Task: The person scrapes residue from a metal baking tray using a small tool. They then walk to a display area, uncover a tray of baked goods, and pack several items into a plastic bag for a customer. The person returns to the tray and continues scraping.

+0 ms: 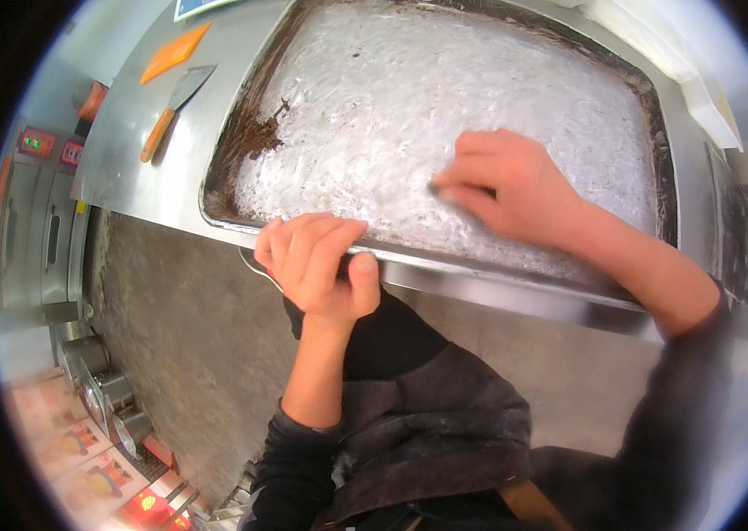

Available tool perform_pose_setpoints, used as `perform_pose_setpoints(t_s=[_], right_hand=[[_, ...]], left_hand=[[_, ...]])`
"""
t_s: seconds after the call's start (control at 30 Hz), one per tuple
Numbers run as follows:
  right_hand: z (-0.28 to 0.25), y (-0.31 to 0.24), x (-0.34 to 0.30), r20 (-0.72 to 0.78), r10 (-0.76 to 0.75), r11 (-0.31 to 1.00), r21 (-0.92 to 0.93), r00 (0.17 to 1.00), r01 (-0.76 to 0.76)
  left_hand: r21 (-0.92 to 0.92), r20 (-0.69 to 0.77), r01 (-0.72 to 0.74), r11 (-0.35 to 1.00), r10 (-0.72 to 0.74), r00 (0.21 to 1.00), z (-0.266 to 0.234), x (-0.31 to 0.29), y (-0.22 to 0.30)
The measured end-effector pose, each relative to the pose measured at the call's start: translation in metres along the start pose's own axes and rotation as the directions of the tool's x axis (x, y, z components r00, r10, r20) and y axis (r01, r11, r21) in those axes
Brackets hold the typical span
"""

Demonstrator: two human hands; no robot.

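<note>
A large metal baking tray lies on the steel worktable, its silvery bottom scuffed with whitish streaks. Dark brown residue coats its rim and a patch at its left side. My left hand is closed over the tray's near edge, fingers on the rim and thumb toward me. Above the tray's bottom, right of the middle, my right hand is bent into a pinch and slightly blurred. A small dark bit shows at its fingertips, too little to name.
On the steel worktable, left of the tray, lie a scraper with a wooden handle and an orange flat scraper. Metal pots and printed boxes stand low at the left. An oven-like steel unit is beyond the floor.
</note>
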State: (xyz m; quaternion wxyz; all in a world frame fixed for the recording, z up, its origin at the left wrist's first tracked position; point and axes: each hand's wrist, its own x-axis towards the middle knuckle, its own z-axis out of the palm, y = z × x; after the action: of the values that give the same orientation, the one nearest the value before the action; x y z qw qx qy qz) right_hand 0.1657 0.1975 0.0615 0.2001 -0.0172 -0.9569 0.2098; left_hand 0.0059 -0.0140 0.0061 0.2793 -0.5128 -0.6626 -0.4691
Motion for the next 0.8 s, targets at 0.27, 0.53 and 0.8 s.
perform_pose_setpoints(t_s=[0.27, 0.53, 0.8], right_hand=[[-0.031, 0.084, 0.003, -0.298, 0.356, 0.861, -0.264, 0.886, -0.434], [-0.041, 0.102, -0.005, -0.366, 0.413, 0.805, -0.282, 0.834, -0.522], [-0.030, 0.075, 0.005, -0.210, 0.327, 0.920, -0.152, 0.922, -0.361]], left_hand=[[-0.123, 0.276, 0.335, 0.934, -0.292, 0.916, -0.017, 0.096, -0.030], [0.336, 0.472, 0.162, 0.928, -0.314, 0.823, 0.076, 0.211, -0.117], [0.458, 0.472, 0.125, 0.880, -0.360, 0.805, 0.123, 0.179, -0.179]])
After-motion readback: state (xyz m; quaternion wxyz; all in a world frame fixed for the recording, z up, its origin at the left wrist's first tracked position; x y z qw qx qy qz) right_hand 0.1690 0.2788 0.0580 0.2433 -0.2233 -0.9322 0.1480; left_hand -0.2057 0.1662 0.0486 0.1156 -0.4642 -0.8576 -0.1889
